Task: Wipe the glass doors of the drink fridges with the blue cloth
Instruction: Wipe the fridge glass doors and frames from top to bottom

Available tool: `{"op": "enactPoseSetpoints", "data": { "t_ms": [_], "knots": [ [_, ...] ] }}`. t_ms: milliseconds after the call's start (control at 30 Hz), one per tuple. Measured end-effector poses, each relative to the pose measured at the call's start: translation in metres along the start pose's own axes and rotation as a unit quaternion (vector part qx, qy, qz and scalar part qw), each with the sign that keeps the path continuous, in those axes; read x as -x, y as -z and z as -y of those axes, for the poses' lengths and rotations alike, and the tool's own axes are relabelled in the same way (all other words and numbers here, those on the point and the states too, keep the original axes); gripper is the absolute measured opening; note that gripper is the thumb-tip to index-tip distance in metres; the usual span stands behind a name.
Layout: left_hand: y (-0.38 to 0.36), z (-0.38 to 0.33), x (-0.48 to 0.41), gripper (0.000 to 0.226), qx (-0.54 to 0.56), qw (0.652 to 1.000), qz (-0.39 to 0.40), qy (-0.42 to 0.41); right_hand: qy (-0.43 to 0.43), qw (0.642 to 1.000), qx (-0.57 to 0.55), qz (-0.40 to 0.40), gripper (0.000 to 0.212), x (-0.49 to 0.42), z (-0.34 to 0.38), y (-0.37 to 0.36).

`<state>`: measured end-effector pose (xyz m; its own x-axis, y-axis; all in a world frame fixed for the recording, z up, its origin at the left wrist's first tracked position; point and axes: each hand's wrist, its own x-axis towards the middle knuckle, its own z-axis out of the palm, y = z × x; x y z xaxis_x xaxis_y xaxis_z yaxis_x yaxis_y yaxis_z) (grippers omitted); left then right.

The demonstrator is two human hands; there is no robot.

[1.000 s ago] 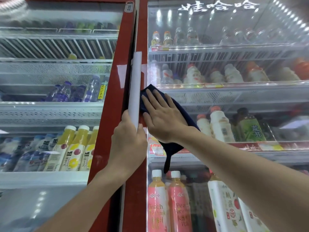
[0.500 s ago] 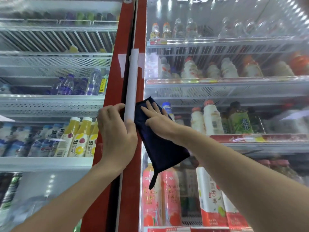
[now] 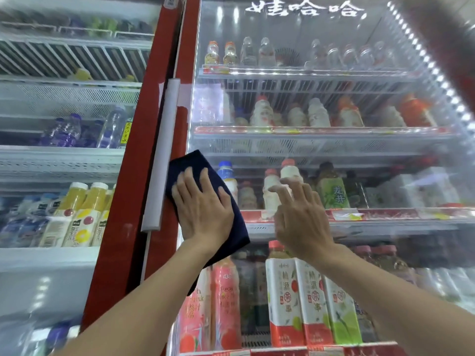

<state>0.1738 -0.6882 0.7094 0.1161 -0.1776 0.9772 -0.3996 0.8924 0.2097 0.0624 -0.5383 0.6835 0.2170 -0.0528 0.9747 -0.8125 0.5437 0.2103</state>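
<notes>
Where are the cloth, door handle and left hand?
cloth [image 3: 191, 160], head view, upper corner above the fingers
handle [image 3: 162, 155], head view, mid-length of white bar
left hand [image 3: 204, 209], head view, back of hand

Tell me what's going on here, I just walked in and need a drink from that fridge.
A person is cleaning the fridge doors. Their left hand presses a blue cloth flat against the glass door of the right-hand fridge, beside its white handle. The right hand hovers open near the glass, holding nothing. The door is shut.
</notes>
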Motion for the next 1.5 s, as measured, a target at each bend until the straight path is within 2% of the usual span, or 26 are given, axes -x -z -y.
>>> {"op": "enactPoseSetpoints", "data": {
  "t_ms": [133,200,267,333,433,567,600,700,767,867,1033,1133,1200,1300,1367,1500],
  "knots": [
    [-0.01,0.011,-0.012,0.074,-0.043,0.998,0.038,-0.04,0.005,0.999,-0.025,0.028,0.049,0.019,-0.014,-0.014],
    [-0.008,0.019,-0.035,0.076,-0.064,0.987,0.069,-0.133,-0.001,0.999,-0.028,0.033,0.051,0.02,-0.013,-0.015],
    [-0.002,0.023,-0.058,0.075,-0.081,0.96,0.109,-0.243,0.001,0.999,-0.026,0.036,0.05,0.02,-0.015,-0.015],
    [0.001,0.022,-0.072,0.075,-0.095,0.939,0.132,-0.303,0.0,0.999,-0.03,0.038,0.05,0.02,-0.016,-0.014],
    [-0.001,0.014,-0.053,0.071,-0.082,0.937,0.127,-0.316,0.004,0.998,-0.051,0.03,0.049,0.02,-0.015,-0.015],
    [-0.008,0.013,0.045,0.06,-0.026,0.93,0.101,-0.352,-0.036,0.978,-0.205,0.021,0.04,0.021,-0.021,-0.006],
    [-0.008,0.015,0.066,0.056,-0.022,0.926,0.107,-0.362,-0.04,0.976,-0.213,0.026,0.039,0.021,-0.028,-0.001],
    [-0.005,0.023,0.074,0.05,-0.018,0.907,0.133,-0.398,-0.015,0.993,-0.109,0.038,0.039,0.025,-0.061,0.014],
    [-0.003,0.015,0.043,0.053,-0.024,0.912,0.128,-0.39,0.001,0.996,-0.065,0.053,0.042,0.029,-0.079,0.02],
    [-0.01,-0.006,0.0,0.067,-0.06,0.94,0.127,-0.312,0.017,0.996,-0.062,0.061,0.05,0.04,-0.087,0.014],
    [-0.023,-0.033,0.011,0.069,-0.08,0.96,0.106,-0.246,0.025,0.996,-0.066,0.05,0.053,0.042,-0.093,0.007],
    [-0.027,-0.046,0.063,0.063,-0.074,0.951,0.096,-0.285,0.022,0.991,-0.116,0.06,0.052,0.042,-0.092,0.009],
    [-0.028,-0.05,0.098,0.06,-0.08,0.926,0.107,-0.354,0.007,0.987,-0.156,0.05,0.047,0.04,-0.099,0.018],
    [-0.027,-0.042,0.094,0.058,-0.083,0.891,0.125,-0.428,-0.009,0.998,-0.06,0.02,0.045,0.048,-0.126,0.031],
    [-0.027,-0.044,0.066,0.058,-0.082,0.9,0.114,-0.413,-0.008,0.999,-0.025,0.036,0.048,0.056,-0.137,0.032],
    [-0.035,-0.064,0.034,0.064,-0.085,0.946,0.099,-0.297,-0.009,0.999,-0.027,0.029,0.051,0.063,-0.139,0.023]
  ]
}}
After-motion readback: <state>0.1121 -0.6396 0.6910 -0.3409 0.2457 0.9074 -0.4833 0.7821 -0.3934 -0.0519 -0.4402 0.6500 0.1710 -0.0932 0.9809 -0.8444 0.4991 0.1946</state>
